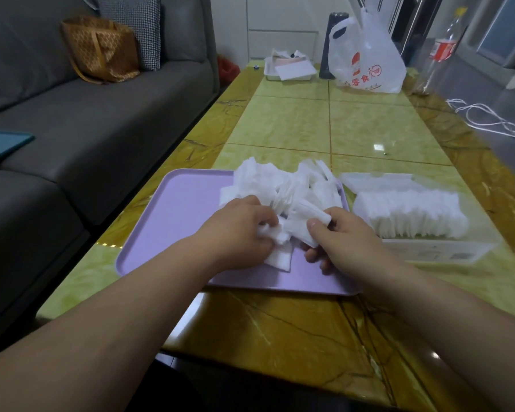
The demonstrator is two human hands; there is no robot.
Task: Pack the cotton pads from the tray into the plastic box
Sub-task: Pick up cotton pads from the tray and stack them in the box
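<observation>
Yellow marble bench (280, 322) carries a lilac tray (173, 221) with cotton pads (268, 179) heaped at its far right; left hand (238, 230) fingers curl round several, right hand (345, 233) fingers pinch a small stack; the part-filled plastic box (446, 254) lies just right of the tray, nearest the right hand.

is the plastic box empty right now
No, the plastic box already holds a packed row of cotton pads standing on edge beside the tray.
</observation>
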